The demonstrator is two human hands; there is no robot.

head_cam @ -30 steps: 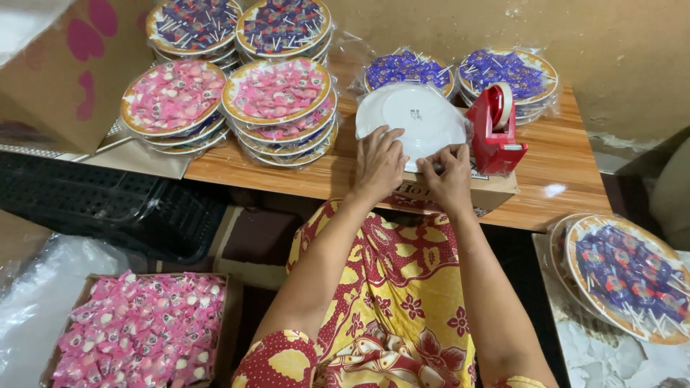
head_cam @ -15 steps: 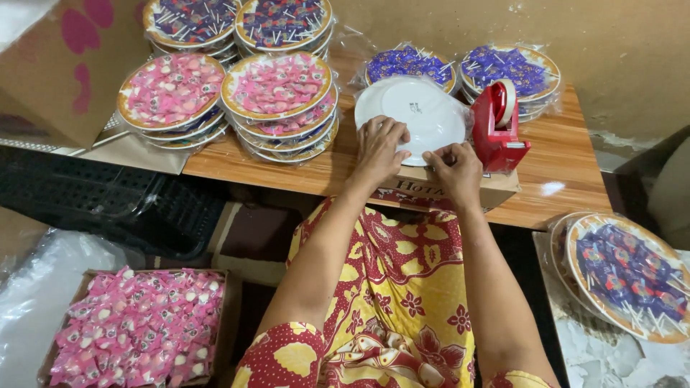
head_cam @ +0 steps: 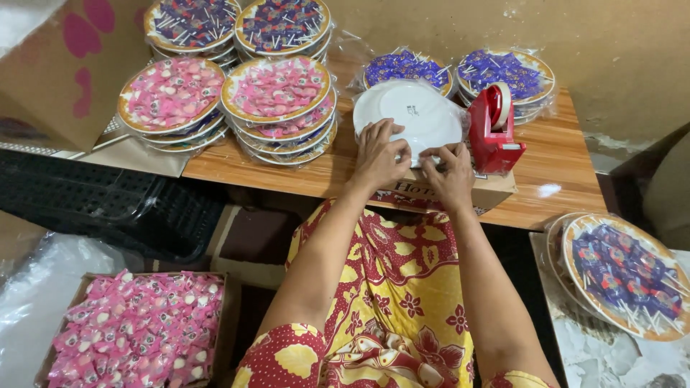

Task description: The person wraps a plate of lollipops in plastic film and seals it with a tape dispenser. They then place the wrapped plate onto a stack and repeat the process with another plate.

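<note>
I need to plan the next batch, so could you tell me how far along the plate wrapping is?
Done: stacks of wrapped pink plates and purple plates sit on the table. In hand: the left hand and right hand press on an upturned white plate beside the red tape dispenser. Left: a box of loose pink sweets.

I see both bare forearms reaching toward twelve o'clock, converging. My left hand (head_cam: 379,154) lies palm down, fingers curled and pressing at the tips. My right hand (head_cam: 451,177) sits just beside it at three o'clock, fingers bent, thumb and forefinger pinched together.
</note>
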